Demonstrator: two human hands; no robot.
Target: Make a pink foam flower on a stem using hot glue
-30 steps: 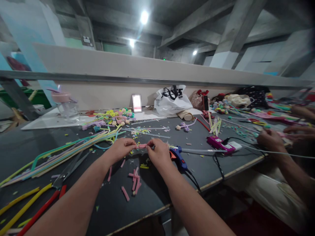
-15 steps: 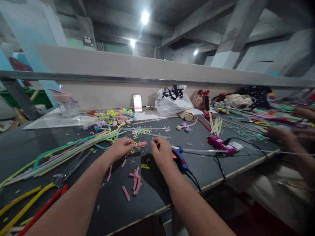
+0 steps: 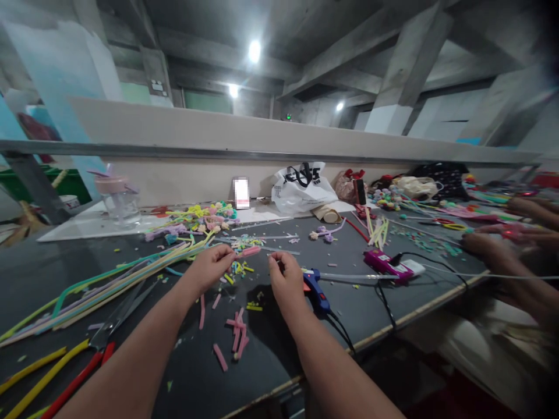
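My left hand [image 3: 212, 266] is closed in a pinch on a short pink chenille stem piece [image 3: 250, 251], which points toward my right hand. My right hand [image 3: 287, 282] has its thumb and forefinger pressed together just to the right of that piece. Whatever those fingertips hold, if anything, is too small to make out. A blue glue gun [image 3: 321, 293] lies beside my right hand, a clear glue stick [image 3: 356, 276] behind it. Below and between my hands lie several cut pink stem pieces [image 3: 237, 331] and a few yellow ones [image 3: 254, 308].
Open scissors [image 3: 124, 308] and long coloured stems [image 3: 117, 273] lie to the left. Behind are small chenille flowers [image 3: 209, 218], a lidded jar [image 3: 120, 203], a phone [image 3: 241, 193] and a white bag [image 3: 301, 192]. A purple power strip [image 3: 388, 265] and a co-worker's hands [image 3: 493, 250] are at right.
The view has tilted up a little, so the table sits lower. My left hand still grips the pink piece, and my right hand stays pinched close by.
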